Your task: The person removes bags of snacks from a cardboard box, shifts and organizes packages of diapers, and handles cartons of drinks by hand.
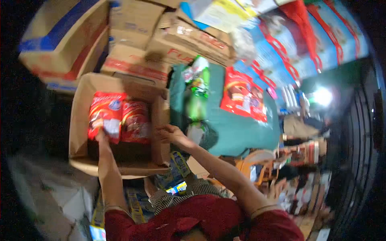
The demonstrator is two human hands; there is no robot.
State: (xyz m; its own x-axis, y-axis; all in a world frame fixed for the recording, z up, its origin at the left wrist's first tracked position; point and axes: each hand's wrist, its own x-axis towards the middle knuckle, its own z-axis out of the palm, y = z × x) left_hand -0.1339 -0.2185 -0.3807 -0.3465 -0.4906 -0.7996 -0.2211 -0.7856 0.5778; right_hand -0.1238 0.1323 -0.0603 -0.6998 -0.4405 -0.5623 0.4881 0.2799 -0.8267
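Observation:
An open cardboard box [77,128] stands in front of me on the left. Inside it, my left hand [101,135] is closed on the lower end of a shiny red packet [105,110] with a white panel. Beside that lies a second red packet [136,122], in the shade of the box wall. My right hand [175,134] is at the right rim of the box, fingers loosely bent and apart, with nothing visible in them. Whether its fingertips touch the cardboard I cannot tell.
Right of the box, a green covered surface [237,138] carries red packets [243,94] and green packs [199,90]. Stacked cartons [132,58] stand behind. Blue packs with red straps [289,44] are piled at the back right. An orange chair [257,162] stands at the right.

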